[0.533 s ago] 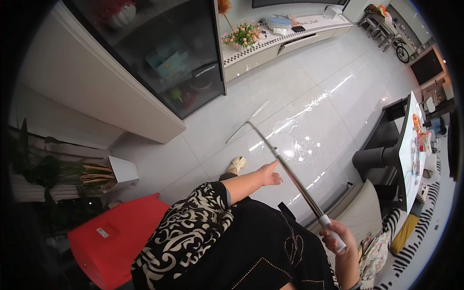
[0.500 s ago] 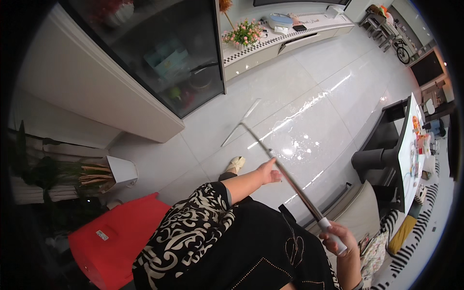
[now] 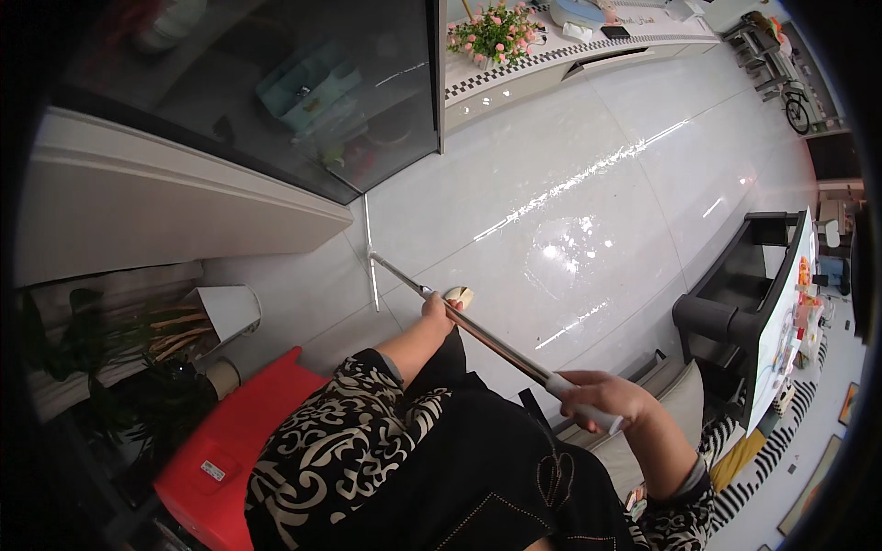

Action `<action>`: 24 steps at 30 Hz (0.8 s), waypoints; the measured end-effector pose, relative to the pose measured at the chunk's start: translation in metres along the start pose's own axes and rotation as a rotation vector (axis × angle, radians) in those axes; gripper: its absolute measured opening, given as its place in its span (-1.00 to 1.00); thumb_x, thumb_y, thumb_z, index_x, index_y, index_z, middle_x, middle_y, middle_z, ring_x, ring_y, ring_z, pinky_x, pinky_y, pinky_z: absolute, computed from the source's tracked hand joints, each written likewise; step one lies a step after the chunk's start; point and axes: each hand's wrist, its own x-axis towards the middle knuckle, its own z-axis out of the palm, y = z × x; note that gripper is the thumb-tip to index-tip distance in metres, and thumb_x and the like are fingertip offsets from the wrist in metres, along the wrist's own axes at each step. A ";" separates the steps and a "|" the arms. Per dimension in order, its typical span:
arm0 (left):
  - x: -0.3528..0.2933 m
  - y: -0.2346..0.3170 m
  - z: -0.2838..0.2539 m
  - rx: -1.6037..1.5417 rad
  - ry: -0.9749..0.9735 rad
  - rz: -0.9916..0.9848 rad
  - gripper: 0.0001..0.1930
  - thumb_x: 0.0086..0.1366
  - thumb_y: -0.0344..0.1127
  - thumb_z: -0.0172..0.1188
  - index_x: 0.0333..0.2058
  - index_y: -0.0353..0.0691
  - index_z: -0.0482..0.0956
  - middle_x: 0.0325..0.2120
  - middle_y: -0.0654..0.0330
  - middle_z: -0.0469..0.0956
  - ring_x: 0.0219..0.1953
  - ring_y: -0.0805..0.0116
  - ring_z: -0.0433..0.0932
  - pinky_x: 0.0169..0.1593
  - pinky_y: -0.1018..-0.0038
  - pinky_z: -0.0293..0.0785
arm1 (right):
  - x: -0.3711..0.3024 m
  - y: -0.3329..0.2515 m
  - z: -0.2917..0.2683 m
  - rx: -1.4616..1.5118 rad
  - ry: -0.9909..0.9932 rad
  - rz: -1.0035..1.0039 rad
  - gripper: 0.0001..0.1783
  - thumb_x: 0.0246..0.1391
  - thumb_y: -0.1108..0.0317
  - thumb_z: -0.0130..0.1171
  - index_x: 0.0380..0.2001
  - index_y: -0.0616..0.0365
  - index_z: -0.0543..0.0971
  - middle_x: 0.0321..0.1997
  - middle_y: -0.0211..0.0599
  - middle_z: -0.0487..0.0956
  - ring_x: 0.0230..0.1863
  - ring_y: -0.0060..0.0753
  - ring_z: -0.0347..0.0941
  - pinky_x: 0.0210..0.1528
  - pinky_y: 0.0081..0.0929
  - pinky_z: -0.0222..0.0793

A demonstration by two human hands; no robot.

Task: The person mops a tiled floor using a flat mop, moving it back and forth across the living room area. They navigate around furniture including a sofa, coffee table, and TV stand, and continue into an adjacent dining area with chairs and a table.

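Observation:
A long floor squeegee [image 3: 501, 343] slants across in front of me, its metal pole ending in a white grip [image 3: 593, 415]. My left hand [image 3: 440, 310] is closed round the pole's lower part, near my cream shoe [image 3: 458, 297]. Around the white grip, my right hand [image 3: 606, 395] is closed with the arm bent. The thin white blade [image 3: 370, 230] rests on the pale tiled floor [image 3: 501, 207], its far end close to the corner of the dark glass cabinet [image 3: 303, 92].
Left of me stand a red box-shaped thing [image 3: 230, 450] and a potted plant in a white planter [image 3: 234, 312]. A low white cabinet [image 3: 514, 87] bearing pink flowers [image 3: 491, 35] lies ahead. On the right are a dark-framed table [image 3: 721, 317] and a beige cushioned seat [image 3: 666, 422].
The squeegee blade has swung left toward the glass cabinet's corner. My left hand moved left with the pole, and my right hand rose and shifted left. The view has turned slightly.

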 end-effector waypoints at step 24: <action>-0.036 -0.048 0.154 0.390 -0.164 -0.029 -0.73 0.29 -0.22 -0.07 -0.16 -0.29 0.23 -0.45 0.05 0.31 -0.51 0.23 0.40 -0.37 0.25 0.57 | -0.036 -0.025 -0.037 0.526 0.059 -0.155 -0.51 0.06 0.48 0.01 0.10 0.35 0.28 -0.50 -0.21 0.43 -0.77 -0.54 0.30 -0.80 -0.67 0.18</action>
